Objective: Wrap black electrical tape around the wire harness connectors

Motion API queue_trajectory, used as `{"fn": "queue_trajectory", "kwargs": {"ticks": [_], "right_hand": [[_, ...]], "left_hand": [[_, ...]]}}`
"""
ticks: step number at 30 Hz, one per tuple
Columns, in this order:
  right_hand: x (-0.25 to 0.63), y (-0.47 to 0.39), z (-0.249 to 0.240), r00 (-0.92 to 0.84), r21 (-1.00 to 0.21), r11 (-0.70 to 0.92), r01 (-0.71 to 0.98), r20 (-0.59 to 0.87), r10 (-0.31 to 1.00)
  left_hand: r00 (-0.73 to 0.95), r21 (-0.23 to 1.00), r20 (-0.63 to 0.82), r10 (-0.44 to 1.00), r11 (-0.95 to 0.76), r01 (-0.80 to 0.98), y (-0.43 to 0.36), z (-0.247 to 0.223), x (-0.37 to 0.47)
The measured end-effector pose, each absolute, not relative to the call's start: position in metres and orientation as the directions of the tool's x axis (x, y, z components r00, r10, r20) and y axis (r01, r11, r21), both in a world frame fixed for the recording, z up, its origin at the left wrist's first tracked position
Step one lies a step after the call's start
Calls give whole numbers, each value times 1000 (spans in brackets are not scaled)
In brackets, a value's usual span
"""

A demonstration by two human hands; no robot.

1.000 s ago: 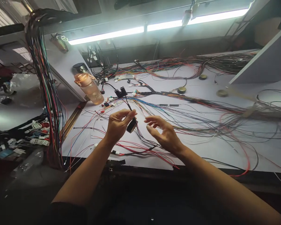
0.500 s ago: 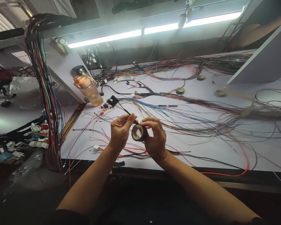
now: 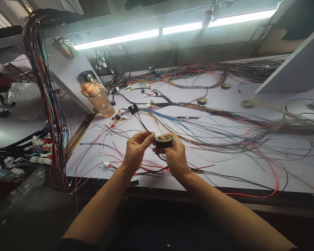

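1. Left hand [image 3: 135, 148]: thumb and forefinger pinched on a thin black cable [image 3: 144, 126]; thumb tip right by the edge of a black tape roll [image 3: 163, 144]
2. Right hand [image 3: 176, 153]: fingers curled round that tape roll, held nearly flat, hole upward
3. Tape roll sits between the two hands, above a white table [image 3: 238, 167]
4. Black plug [image 3: 133, 109] on the cable's far end, 11 o'clock from the hands
5. Loose wires [image 3: 225, 144] fan out toward 3 o'clock; white plug [image 3: 106, 164] at 8
6. Farther off: bottle [image 3: 101, 101] at 10, lamp [image 3: 116, 39] toward 12, spare tape rolls [image 3: 202, 101] between 1 and 2
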State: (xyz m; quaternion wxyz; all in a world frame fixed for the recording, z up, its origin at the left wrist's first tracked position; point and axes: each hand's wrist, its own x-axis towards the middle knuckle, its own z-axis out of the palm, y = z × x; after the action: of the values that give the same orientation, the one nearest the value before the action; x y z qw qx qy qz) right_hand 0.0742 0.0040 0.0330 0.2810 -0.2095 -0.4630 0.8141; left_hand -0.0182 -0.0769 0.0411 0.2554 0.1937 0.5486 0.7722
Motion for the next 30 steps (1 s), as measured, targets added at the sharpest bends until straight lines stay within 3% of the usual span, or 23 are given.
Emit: {"fn": "queue_trajectory", "kwargs": {"ticks": [10,19,25,30], "right_hand": [[76,10,25,-789,-842,-511,-174,-191,583],[80,10,32,-774,-896,-387,-217,-84,628],[81,9,33,-766,-911,-343,-230,-48,641],[82,6,33,-772,-920,-334,-207,-56,633]], "left_hand": [[-796,945,60,602,-292,-149,-80,39,-17],[-803,959,30,595,-243,-144,-84,44,-12],[-789,913,-33,613,-302,-273,-87,48,-10],[-760,917,-26,650,-287,-277,-90,45,-10]]}}
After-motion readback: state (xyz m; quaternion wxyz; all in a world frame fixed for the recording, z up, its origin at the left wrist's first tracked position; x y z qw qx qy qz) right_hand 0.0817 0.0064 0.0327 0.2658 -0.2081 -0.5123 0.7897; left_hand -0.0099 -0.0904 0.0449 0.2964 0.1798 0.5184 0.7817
